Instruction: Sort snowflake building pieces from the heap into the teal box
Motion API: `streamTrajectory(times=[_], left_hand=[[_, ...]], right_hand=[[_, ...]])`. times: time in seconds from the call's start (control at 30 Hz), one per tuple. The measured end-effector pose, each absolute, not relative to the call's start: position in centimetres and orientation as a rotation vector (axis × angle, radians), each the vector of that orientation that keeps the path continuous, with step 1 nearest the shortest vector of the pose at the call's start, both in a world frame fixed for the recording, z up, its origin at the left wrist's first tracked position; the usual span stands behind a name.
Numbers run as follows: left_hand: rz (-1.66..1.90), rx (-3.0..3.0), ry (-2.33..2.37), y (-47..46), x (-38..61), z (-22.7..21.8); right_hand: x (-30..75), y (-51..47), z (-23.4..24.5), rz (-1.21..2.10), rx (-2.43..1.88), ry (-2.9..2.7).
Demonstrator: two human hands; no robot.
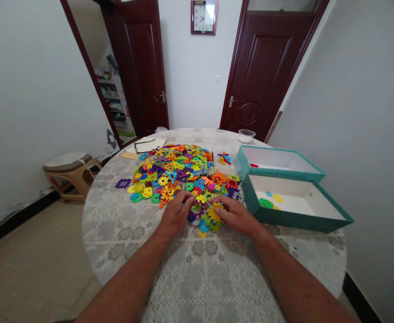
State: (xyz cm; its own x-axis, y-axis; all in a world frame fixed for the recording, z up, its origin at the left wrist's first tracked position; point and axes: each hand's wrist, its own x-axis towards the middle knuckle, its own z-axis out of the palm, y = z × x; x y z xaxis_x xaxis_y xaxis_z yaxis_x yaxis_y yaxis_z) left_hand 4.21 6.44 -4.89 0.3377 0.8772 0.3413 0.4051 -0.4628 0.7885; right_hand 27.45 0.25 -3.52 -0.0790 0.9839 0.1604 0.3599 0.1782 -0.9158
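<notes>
A heap of bright plastic interlocking pieces (180, 168), gear-like discs, squares and triangles, is spread over the middle of the table. My right hand (232, 213) pinches a yellow toothed square piece (213, 212) at the heap's near edge. Across from it, my left hand (177, 213) has its thumb and fingers drawn together over the near pieces; what they hold, if anything, is hidden. Between the hands lies a purple toothed square piece (197, 208). Just in front are a blue disc (203, 225) and a small yellow disc (202, 234).
On the right stand two teal boxes: the near box (301, 220) holds a few green, yellow and blue discs, the far box (284, 154) a red piece. A clear tray (229, 168) holds several pieces. Glasses (146, 146) lie on paper; a clear bowl (247, 135) sits at the back.
</notes>
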Motion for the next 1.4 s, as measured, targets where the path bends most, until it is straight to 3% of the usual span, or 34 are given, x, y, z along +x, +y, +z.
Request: streamTrajectory(times=[0.43, 0.67, 0.93, 1.13, 1.4], left_hand=[[0.824, 1.895, 0.926, 6.0, 4.8, -4.7], [0.783, 2.428, 0.771, 5.7, 4.4, -5.4], [0.543, 2.677, 0.707, 4.9, 5.0, -5.6], [0.566, 2.724, 0.713, 5.0, 5.3, -6.6], [0.649, 2.716, 0.75, 5.1, 5.4, -6.9]], right_hand=[[25.8, 0.5, -4.4, 0.863, -1.276, -1.801], [28.2, -1.4, 1.0, 0.544, -1.409, -1.907], [35.6, -2.0, 4.5, -0.008, -1.765, -1.463], [39.4, 0.6, 4.1, 0.029, -1.899, -1.585], [44.8, 7.7, 7.2, -0.245, -2.119, -1.315]])
